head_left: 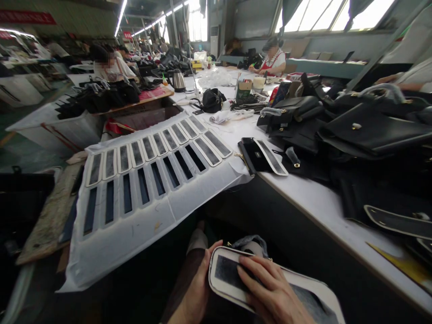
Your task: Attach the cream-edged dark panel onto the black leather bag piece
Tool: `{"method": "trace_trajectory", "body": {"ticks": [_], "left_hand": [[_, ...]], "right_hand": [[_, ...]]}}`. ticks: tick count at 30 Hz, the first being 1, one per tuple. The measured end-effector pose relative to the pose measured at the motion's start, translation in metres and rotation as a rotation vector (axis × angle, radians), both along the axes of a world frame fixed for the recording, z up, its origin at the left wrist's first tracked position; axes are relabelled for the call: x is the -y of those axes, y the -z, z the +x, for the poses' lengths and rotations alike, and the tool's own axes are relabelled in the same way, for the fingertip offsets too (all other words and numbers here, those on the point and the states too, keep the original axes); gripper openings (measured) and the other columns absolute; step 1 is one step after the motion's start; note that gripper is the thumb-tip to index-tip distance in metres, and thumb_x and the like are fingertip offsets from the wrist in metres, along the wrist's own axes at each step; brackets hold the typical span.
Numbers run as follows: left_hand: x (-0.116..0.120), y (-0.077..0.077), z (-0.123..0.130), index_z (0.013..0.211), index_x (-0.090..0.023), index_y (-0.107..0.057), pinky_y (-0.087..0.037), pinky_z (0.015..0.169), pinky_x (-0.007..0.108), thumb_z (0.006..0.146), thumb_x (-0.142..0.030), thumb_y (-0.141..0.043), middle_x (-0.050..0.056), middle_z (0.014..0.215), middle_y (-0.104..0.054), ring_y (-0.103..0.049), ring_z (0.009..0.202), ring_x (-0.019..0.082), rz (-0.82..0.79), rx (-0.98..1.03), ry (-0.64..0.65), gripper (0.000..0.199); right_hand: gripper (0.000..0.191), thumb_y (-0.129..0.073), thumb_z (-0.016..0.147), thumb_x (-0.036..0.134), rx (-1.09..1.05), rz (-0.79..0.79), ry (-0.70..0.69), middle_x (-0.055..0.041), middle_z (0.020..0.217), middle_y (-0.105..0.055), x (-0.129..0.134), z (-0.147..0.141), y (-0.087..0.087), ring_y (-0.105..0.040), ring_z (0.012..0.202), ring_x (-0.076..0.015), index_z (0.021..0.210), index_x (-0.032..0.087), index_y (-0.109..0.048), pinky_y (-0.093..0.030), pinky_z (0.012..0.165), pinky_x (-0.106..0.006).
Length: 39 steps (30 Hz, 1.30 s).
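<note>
Daylight glares through blown-out windows [317,16] beyond the far edge of the tabletop [300,191]; tube lights [120,18] shine overhead. Below the tabletop's near edge lies deep shadow. Blur smears its right end, and wide-angle distortion stretches the margins.

The site is a bag-making workshop; black handbags [371,130] lie piled on a long white worktable [299,191]. Co-workers [276,63] sit at further stations; tube lights [120,18] run overhead; a red banner [27,17] hangs at far left.
</note>
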<state>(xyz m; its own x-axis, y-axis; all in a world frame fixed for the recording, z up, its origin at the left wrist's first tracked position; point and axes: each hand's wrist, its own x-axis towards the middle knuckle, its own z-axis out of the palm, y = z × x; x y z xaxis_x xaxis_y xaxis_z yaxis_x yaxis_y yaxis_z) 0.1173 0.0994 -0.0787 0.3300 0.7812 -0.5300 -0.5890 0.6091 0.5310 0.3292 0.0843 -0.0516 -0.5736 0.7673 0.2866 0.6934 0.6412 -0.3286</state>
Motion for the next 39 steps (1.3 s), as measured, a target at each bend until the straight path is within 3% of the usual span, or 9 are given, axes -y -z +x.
{"method": "trace_trajectory", "body": {"ticks": [6, 14, 18, 22, 27, 33, 39], "left_hand": [[0.006, 0.006, 0.013, 0.132, -0.02, -0.058, -0.03, 0.115, 0.04, 0.095, -0.054, -0.043, 0.007, 0.131, -0.064, -0.046, 0.134, 0.028, -0.041, 0.146, -0.087, 0.051], [0.005, 0.004, 0.011, 0.126, -0.02, -0.064, -0.013, 0.122, 0.037, 0.095, -0.05, -0.048, 0.006, 0.133, -0.064, -0.039, 0.14, 0.026, -0.043, 0.018, -0.125, 0.047], [0.005, 0.011, 0.012, 0.126, -0.021, -0.064, -0.016, 0.122, 0.04, 0.095, -0.049, -0.047, 0.005, 0.135, -0.063, -0.041, 0.139, 0.027, -0.067, 0.043, -0.132, 0.045], [0.005, 0.014, 0.012, 0.124, -0.021, -0.066, -0.025, 0.119, 0.043, 0.093, -0.05, -0.052, 0.007, 0.133, -0.064, -0.047, 0.134, 0.03, -0.081, 0.108, -0.133, 0.045], [0.005, 0.013, 0.012, 0.12, -0.023, -0.068, -0.028, 0.118, 0.041, 0.085, -0.054, -0.063, 0.005, 0.131, -0.065, -0.046, 0.135, 0.03, -0.097, 0.083, -0.135, 0.047], [0.004, 0.011, 0.01, 0.122, -0.023, -0.067, -0.019, 0.121, 0.041, 0.08, -0.058, -0.065, 0.006, 0.132, -0.064, -0.037, 0.141, 0.03, -0.156, 0.062, -0.101, 0.054], [0.004, 0.011, 0.006, 0.126, -0.026, -0.065, -0.015, 0.122, 0.045, 0.079, -0.058, -0.067, 0.006, 0.14, -0.058, -0.035, 0.142, 0.034, -0.16, 0.037, -0.077, 0.057]], "right_hand": [[0.036, -0.056, 0.092, 0.021, 0.021, -0.08, 0.014, -0.0095, 0.129, -0.064, -0.002, -0.003, -0.023, -0.058, 0.117, -0.0252, 0.128, 0.023, -0.06, -0.052, 0.094, -0.034], [0.049, -0.056, 0.081, 0.014, 0.126, -0.168, -0.013, -0.0075, 0.122, -0.067, -0.01, -0.015, -0.037, -0.061, 0.104, -0.0248, 0.13, 0.02, -0.056, -0.048, 0.088, -0.038], [0.054, -0.057, 0.073, 0.015, 0.153, -0.22, 0.0, -0.0097, 0.125, -0.063, -0.012, -0.019, -0.037, -0.058, 0.109, -0.0286, 0.127, 0.023, -0.058, -0.041, 0.091, -0.043], [0.057, -0.057, 0.071, 0.017, 0.178, -0.159, 0.004, -0.01, 0.132, -0.06, -0.01, -0.019, -0.032, -0.055, 0.113, -0.0297, 0.128, 0.023, -0.056, -0.035, 0.094, -0.044], [0.054, -0.059, 0.073, 0.017, 0.162, -0.148, -0.033, -0.0032, 0.135, -0.06, -0.014, -0.021, -0.036, -0.055, 0.106, -0.0276, 0.126, 0.023, -0.055, -0.033, 0.09, -0.041], [0.048, -0.059, 0.075, 0.016, 0.068, -0.282, 0.004, 0.0034, 0.128, -0.064, -0.019, -0.026, -0.046, -0.055, 0.097, -0.0228, 0.122, 0.029, -0.055, -0.033, 0.084, -0.038], [0.039, -0.058, 0.083, 0.023, 0.081, -0.292, 0.068, -0.0001, 0.118, -0.066, -0.017, -0.036, -0.043, -0.053, 0.101, -0.0286, 0.122, 0.029, -0.056, -0.026, 0.086, -0.045]]}}
